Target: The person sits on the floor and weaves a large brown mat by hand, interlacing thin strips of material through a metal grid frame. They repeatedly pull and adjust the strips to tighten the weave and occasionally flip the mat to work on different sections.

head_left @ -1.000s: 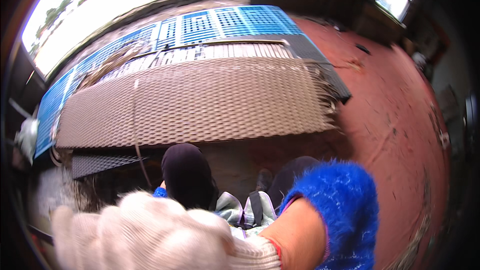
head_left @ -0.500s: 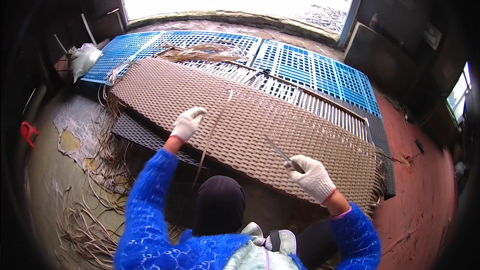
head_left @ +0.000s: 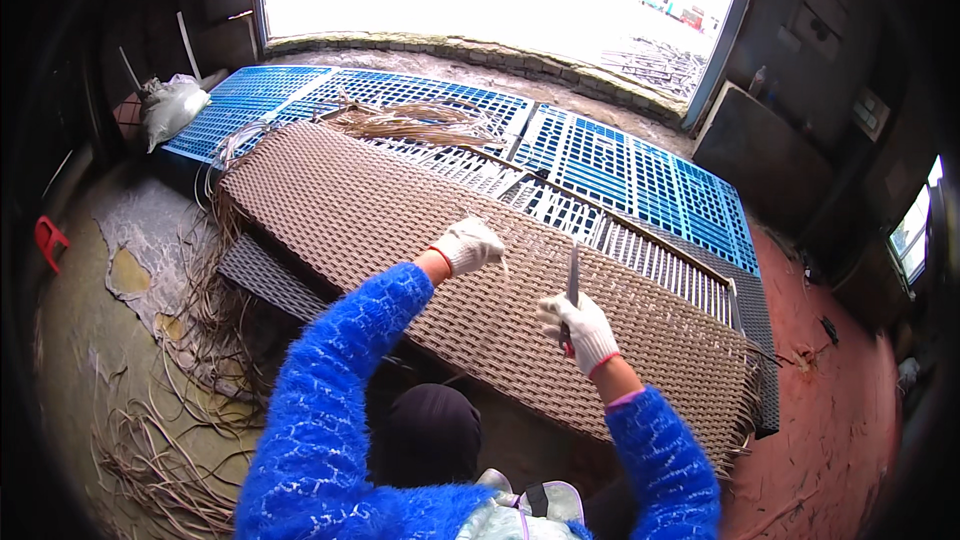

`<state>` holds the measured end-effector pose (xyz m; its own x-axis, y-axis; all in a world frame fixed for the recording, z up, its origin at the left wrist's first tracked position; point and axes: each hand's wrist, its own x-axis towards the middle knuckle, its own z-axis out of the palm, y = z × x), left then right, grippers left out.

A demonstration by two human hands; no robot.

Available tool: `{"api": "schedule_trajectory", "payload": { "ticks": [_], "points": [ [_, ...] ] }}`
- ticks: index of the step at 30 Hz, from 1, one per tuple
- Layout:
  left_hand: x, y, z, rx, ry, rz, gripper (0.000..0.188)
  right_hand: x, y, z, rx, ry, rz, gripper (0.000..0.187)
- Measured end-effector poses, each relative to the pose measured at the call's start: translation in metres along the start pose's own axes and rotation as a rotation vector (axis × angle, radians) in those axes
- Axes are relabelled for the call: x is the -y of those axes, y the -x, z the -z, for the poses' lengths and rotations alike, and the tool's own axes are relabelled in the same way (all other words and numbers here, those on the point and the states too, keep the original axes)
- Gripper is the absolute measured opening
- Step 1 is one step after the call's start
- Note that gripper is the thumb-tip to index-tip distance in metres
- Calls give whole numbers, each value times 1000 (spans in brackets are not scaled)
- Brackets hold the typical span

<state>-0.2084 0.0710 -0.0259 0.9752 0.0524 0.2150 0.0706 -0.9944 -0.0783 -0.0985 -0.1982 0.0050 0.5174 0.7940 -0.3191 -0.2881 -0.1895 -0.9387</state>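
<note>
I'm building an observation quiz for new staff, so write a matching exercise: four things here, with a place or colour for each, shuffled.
Things:
1. bladed tool
2. woven panel
3. plastic pallets
4. bag

Places and colours:
A. whitish, toward the far left
B. in the right hand
C. blue, near the large opening
D. brown, across the middle

Pairs: 1-B, 2-D, 3-C, 4-A
</note>
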Motion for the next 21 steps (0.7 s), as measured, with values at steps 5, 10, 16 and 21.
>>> {"api": "schedule_trajectory", "payload": {
  "ticks": [5, 10, 16, 21],
  "points": [
    [-34, 5, 28, -115, 194, -82, 10, -4, -23, -29, 99, -203, -59, 13],
    [-26, 48, 43, -200, 456, 87, 21, 19, -7, -3, 171, -39, -19, 17],
    [-51, 97, 37, -271, 544, 161, 28, 23, 23, 8, 318, 1005, 615, 26],
    [-75, 97, 65, -196, 588, 184, 28, 42, 27, 32, 330, 1272, 1005, 24]
  ]
}}
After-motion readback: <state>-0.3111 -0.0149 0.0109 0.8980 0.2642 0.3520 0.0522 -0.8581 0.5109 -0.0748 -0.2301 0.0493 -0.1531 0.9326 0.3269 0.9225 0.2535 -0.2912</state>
